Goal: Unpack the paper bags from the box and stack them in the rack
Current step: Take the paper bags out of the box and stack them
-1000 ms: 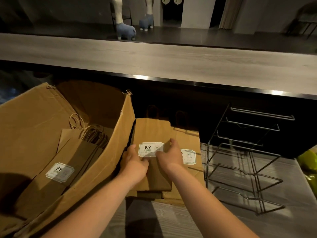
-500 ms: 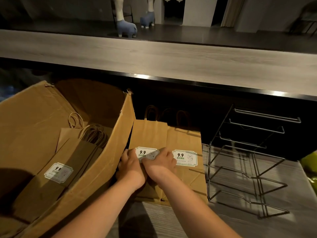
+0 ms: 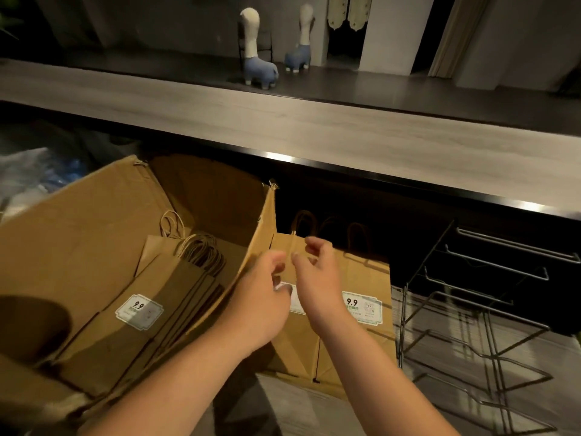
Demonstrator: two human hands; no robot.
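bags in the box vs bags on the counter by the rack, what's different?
The bags in the box lie slanted, leaning on its wall; the bags on the counter lie flat between the cardboard box and the wire rack. The box bags' label is in full view; the left counter bag's label is mostly hidden by the hands. Both are brown paper with twisted handles and a 9.9 sticker. None are in the rack yet.
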